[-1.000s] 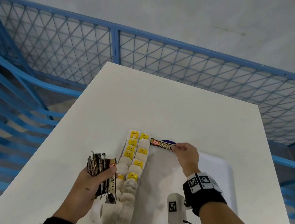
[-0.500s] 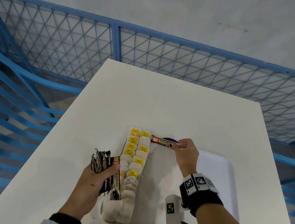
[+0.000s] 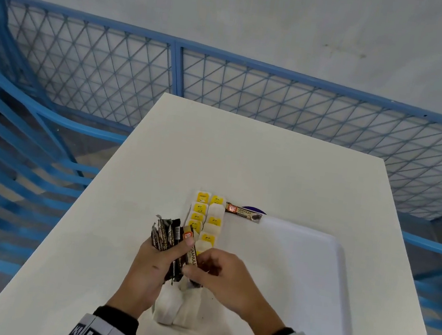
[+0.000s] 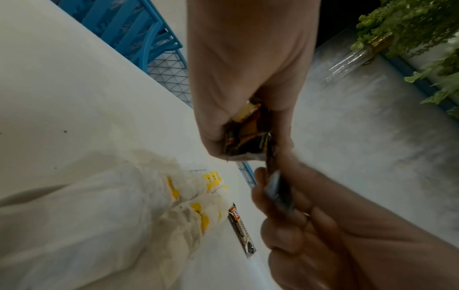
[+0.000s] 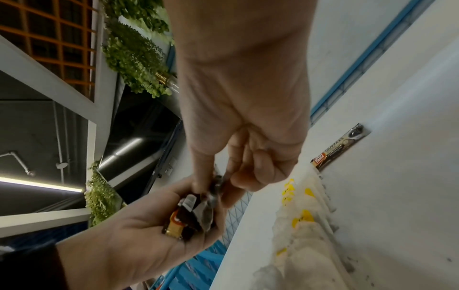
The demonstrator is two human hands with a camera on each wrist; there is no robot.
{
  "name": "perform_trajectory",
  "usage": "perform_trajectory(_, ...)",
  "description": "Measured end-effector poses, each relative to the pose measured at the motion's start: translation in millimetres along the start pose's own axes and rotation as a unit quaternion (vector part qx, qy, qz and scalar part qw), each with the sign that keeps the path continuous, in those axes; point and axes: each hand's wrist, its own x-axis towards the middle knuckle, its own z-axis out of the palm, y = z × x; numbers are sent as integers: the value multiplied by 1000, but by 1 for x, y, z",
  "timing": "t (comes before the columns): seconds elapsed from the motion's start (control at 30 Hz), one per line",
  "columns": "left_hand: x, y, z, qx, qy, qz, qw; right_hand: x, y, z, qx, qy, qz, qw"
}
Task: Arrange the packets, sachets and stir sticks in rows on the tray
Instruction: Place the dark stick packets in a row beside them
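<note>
Since a second ago our right hand (image 3: 223,277) has left the placed coffee sachet (image 3: 243,213) above frame centre and now pinches the next one from the bundle of sachets (image 3: 172,241) our left hand (image 3: 154,268) grips. Two tea-bag rows (image 3: 206,222) fill the white tray (image 3: 312,279); one dark, gold-lettered sachet begins the next.

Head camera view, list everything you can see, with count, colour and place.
tea bags: two rows, white with yellow tags, tray's left side
coffee stick: one, brown, far end of tray beside the rows
bundle of sticks: several, dark, in left hand
tray: one, white, on table
table: one, white
fence: blue mesh, behind table
left hand: grips bundle
right hand: pinches one stick of the bundle
</note>
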Motion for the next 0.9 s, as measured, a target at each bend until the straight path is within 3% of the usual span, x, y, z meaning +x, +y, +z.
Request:
perform_trajectory(0.13,-2,0,-2,23,2,18,1000,-4,-2,0,28,15,2,999)
perform_trajectory(0.3,-2,-3,-12,36,30,33,998,-11,-3,-13,-47,18,-4,999)
perform_trajectory(0.47,-7,-8,-16,71,23,20,997,-12,-3,-25,172,92,34,980)
perform_trajectory(0.57,-8,-11,-19,75,33,26,996,-10,-2,-26,240,118,42,963)
perform_trajectory(0.77,-9,-6,-13,106,15,47,993,-6,2,-19,243,125,39,961)
perform_trajectory(0.9,-7,-6,-12,100,38,48,993,-4,6,-25,248,119,48,960)
